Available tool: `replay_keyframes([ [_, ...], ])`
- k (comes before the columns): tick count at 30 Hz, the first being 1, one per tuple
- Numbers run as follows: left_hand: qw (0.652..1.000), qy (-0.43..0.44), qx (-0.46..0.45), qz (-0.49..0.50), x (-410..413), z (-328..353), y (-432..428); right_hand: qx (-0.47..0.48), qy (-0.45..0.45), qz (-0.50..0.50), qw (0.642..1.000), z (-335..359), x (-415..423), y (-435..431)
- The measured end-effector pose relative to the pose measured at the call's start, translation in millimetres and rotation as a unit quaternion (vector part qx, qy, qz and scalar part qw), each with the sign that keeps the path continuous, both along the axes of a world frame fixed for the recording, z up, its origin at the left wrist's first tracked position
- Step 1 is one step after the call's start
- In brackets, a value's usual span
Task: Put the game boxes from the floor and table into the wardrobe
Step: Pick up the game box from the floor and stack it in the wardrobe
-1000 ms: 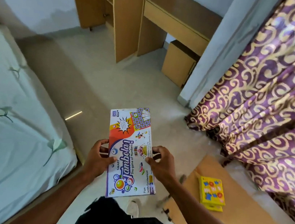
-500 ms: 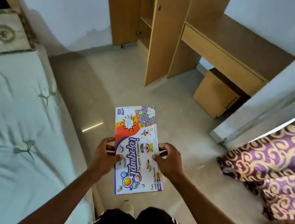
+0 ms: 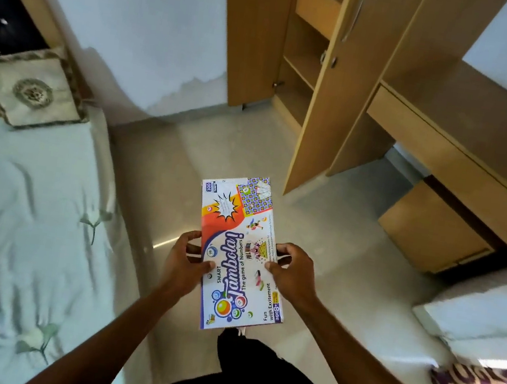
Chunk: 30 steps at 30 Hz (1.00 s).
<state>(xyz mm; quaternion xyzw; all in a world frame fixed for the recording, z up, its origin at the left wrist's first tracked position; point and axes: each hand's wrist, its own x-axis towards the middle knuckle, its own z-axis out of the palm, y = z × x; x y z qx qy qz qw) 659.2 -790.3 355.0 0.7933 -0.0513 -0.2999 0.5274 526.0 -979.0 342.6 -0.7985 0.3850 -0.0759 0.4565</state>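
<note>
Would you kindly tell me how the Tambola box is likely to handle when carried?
Probably stiff: the Tambola box lies flat though the left hand and right hand pinch only its long edges. Likely light, since it looks thin. Its printed face looks smooth, so it might slip.

We see a left hand and a right hand, both bare, on forearms uncovered to the frame's edge (upper arms lie out of view). Below, plain black clothing covers the legs.
</note>
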Motion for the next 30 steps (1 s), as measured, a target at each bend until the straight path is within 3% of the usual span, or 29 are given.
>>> replay_keyframes([
  [13,1.000,0.000,-0.010,0.014,301.7,18.5,-153.5,0.017,-0.009,0.003,1.000,16.5,307.9,-155.2],
  [24,0.997,-0.026,-0.002,-0.077,569.3,45.6,-297.5,0.018,-0.052,-0.065,0.996,26.5,547.3,-278.7],
  [30,0.992,-0.033,0.004,-0.120,675.8,53.2,-392.9,0.030,-0.076,-0.122,0.989,35.3,640.6,-357.3],
])
